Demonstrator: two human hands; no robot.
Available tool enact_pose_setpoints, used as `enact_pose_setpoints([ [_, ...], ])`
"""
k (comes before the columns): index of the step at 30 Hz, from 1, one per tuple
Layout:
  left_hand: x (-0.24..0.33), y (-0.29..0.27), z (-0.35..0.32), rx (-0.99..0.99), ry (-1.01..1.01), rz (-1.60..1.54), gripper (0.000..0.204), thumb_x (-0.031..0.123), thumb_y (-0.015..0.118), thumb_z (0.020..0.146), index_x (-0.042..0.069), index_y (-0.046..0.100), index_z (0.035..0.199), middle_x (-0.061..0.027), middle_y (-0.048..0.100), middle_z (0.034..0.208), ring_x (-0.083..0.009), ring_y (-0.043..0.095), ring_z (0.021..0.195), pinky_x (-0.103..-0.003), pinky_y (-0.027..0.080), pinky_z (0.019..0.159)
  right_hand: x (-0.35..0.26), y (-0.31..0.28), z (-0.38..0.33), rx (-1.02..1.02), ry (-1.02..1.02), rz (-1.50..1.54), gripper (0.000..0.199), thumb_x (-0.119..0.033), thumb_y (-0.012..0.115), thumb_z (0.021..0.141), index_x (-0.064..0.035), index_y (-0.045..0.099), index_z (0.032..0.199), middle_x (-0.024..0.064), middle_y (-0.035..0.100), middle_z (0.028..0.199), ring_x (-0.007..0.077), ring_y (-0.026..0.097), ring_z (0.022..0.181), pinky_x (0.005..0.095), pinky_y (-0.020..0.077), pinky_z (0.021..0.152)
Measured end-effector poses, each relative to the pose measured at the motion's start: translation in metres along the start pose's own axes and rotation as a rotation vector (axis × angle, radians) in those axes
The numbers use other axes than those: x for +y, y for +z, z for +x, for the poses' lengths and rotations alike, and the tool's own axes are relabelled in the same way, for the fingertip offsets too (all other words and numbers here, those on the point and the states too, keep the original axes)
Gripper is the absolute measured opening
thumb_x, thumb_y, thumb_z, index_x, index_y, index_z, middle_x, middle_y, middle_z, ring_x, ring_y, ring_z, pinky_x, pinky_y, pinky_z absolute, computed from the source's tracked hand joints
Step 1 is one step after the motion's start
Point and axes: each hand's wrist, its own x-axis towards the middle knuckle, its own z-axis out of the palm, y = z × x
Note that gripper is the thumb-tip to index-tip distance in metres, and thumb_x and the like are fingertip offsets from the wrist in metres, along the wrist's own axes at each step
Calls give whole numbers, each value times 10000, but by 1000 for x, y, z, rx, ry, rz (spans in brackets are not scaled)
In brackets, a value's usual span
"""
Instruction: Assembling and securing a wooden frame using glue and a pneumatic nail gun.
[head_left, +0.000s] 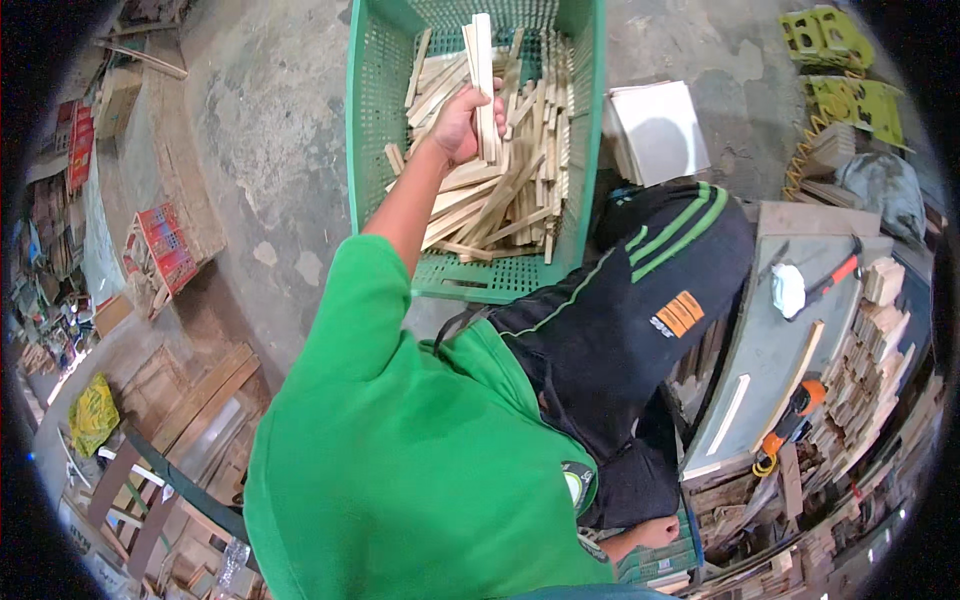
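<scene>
Green shirt [400, 440] closest | left hand [462, 128] closed round wood strips [484, 55] over crate [358, 120] | right hand [656, 532] curled, I can't tell its hold | seems gathering; next calls for steady lift

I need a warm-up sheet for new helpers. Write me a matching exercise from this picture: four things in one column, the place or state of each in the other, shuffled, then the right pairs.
Things
1. Left hand
2. Green crate
3. Orange-and-black tool
4. White flat stack

Places and states
A. Holding a jumble of loose strips
B. On the floor, just right of the crate
C. Closed round a few wooden strips
D. At the right edge of the grey board

Right pairs: 1-C; 2-A; 3-D; 4-B
</scene>
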Motion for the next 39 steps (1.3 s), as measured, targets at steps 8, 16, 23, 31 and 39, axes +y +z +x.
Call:
enact_pose_setpoints([
  [8,-15,230,-82,-496,-71,-105,321,348,492,991,65,536,1135,-97,574,926,-252,602,881,-418,537,811,-194,-33,-73,-150,-551,765,151,-55,632,922,24,687,1038,138,688,1066,232,637,954,351,517,870],
  [16,-141,349,-177,-935,-337,-27,347,357,458,951,57,557,1095,-206,562,1312,-346,471,1336,-504,342,1151,-311,-111,-139,-906,-608,1490,345,-244,759,866,-8,642,1088,145,691,1000,252,695,858,332,546,793],
  [23,-214,370,-232,-893,-69,602,378,356,469,996,10,530,1138,-149,533,1311,-148,553,1106,-320,476,928,-246,-93,-121,-1098,-174,1769,235,-124,772,863,-13,587,957,57,671,867,108,632,770,263,517,700],
  [31,-224,399,-243,-1015,-367,960,225,195,697,940,5,631,1041,8,650,903,-52,591,788,-221,496,704,-193,-75,-101,-873,-61,1717,207,-71,757,871,-9,571,939,46,676,857,100,641,768,259,529,708],
  [39,-235,396,-244,-930,-597,876,231,227,720,919,38,633,1019,11,634,859,-48,578,725,-213,496,650,-185,-78,-101,-920,-70,1763,212,-54,736,883,4,550,966,79,695,891,126,688,815,261,551,737],
])
